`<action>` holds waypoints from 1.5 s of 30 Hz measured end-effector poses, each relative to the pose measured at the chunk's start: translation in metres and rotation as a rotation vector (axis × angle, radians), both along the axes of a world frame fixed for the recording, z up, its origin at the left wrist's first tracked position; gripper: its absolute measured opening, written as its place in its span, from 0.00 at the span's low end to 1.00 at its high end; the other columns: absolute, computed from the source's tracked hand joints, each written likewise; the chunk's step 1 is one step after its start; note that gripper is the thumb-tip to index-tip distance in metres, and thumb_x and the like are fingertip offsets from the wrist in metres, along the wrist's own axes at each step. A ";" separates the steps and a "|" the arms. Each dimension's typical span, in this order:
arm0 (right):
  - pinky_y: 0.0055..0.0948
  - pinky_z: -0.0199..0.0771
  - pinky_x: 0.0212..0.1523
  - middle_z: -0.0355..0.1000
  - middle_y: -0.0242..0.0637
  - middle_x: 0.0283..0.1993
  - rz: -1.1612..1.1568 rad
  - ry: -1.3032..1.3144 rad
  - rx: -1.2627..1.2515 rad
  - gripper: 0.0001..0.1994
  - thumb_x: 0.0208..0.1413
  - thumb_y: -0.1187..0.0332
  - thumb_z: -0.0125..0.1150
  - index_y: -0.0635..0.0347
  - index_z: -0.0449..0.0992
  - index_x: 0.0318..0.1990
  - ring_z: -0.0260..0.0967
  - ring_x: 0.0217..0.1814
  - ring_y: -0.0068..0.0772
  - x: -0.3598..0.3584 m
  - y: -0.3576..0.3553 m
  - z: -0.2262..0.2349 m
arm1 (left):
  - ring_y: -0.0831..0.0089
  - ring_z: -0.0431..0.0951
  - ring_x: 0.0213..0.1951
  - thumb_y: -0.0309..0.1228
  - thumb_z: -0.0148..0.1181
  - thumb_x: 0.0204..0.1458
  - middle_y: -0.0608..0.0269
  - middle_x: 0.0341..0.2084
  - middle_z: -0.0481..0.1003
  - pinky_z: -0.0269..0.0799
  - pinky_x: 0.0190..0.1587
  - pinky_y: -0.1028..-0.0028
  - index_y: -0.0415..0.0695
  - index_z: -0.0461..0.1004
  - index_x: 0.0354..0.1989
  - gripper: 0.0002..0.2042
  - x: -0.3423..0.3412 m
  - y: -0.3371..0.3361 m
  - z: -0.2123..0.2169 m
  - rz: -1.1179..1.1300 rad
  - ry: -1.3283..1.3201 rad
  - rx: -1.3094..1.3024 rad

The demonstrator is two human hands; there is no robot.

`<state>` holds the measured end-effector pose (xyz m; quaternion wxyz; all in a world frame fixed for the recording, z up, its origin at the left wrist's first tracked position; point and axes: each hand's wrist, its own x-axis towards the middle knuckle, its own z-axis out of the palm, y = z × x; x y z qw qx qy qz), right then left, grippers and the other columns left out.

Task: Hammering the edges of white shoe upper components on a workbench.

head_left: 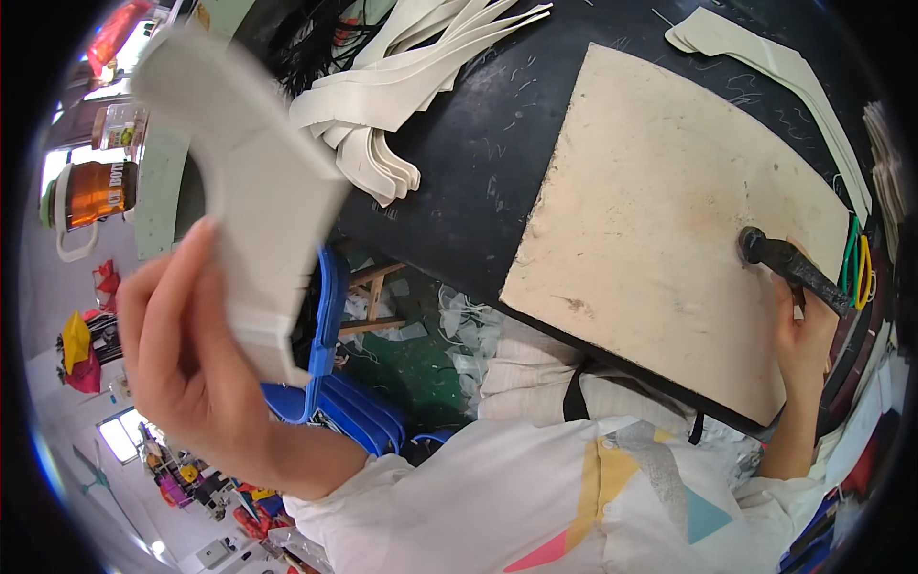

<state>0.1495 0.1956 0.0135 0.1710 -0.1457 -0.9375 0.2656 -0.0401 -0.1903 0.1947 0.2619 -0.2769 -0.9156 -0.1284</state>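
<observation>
My left hand is raised at the left, its fingers closed on a curved off-white cut piece, which looks like leather or a similar sheet material. The piece is slightly blurred and stands up clear of the table. At the right, my right hand is wrapped round a hammer. Its dark head lies over the right side of a beige board, and most of the handle is hidden. Nothing else lies on the board.
A pile of similar off-white cut pieces lies on the black table beyond the board. More long pieces rest at the far right. Blue stools and a wooden stool stand below the table edge, near scraps on the green floor.
</observation>
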 end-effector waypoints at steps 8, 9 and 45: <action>0.26 0.71 0.30 0.81 0.39 0.36 -0.207 0.254 0.239 0.10 0.55 0.76 0.67 0.65 0.82 0.45 0.74 0.30 0.26 0.008 0.043 0.049 | 0.66 0.74 0.28 0.17 0.61 0.50 0.59 0.28 0.75 0.69 0.32 0.71 0.38 0.83 0.41 0.11 -0.002 0.209 -0.175 -0.839 -0.905 0.348; 0.28 0.72 0.31 0.80 0.40 0.34 -0.257 0.225 0.116 0.09 0.54 0.75 0.68 0.64 0.82 0.43 0.75 0.30 0.28 0.004 0.040 0.051 | 0.65 0.74 0.28 0.17 0.60 0.50 0.59 0.28 0.75 0.70 0.32 0.70 0.38 0.83 0.41 0.11 0.012 0.226 -0.198 -0.837 -0.800 0.359; 0.36 0.71 0.26 0.72 0.35 0.29 0.179 -0.068 0.306 0.27 0.31 0.78 0.66 0.57 0.82 0.47 0.73 0.28 0.41 -0.037 -0.009 0.029 | 0.67 0.73 0.32 0.17 0.65 0.39 0.62 0.30 0.74 0.65 0.37 0.69 0.39 0.81 0.38 0.14 0.031 0.199 -0.208 -0.821 -0.535 0.185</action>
